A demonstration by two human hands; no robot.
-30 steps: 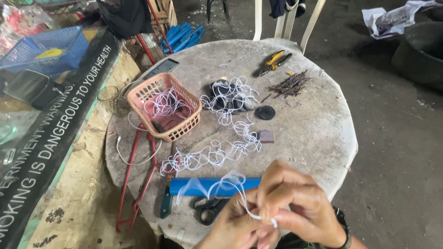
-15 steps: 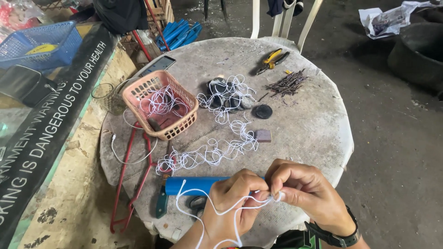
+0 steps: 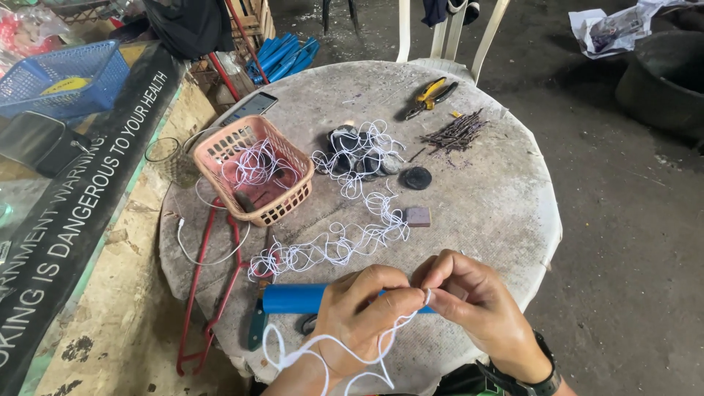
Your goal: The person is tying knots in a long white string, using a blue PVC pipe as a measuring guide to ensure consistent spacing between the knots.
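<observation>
Both hands, left hand (image 3: 363,315) and right hand (image 3: 477,308), pinch the thin white cord (image 3: 345,352) at the table's (image 3: 499,213) near edge. Looks light, limp, tangle-prone; best gripped near the end.

1. The left hand (image 3: 367,312) and right hand (image 3: 473,304) met fingertip to fingertip, each grip pinching a white string (image 3: 330,352) that looped below the left wrist.
2. A blue tube (image 3: 293,298) lay just beyond the hands on the round tabletop (image 3: 499,205).
3. More tangled string trailed toward a pink basket (image 3: 253,176).
4. Yellow-handled pliers (image 3: 429,95) and a pile of nails (image 3: 456,133) sat at the far side.
</observation>
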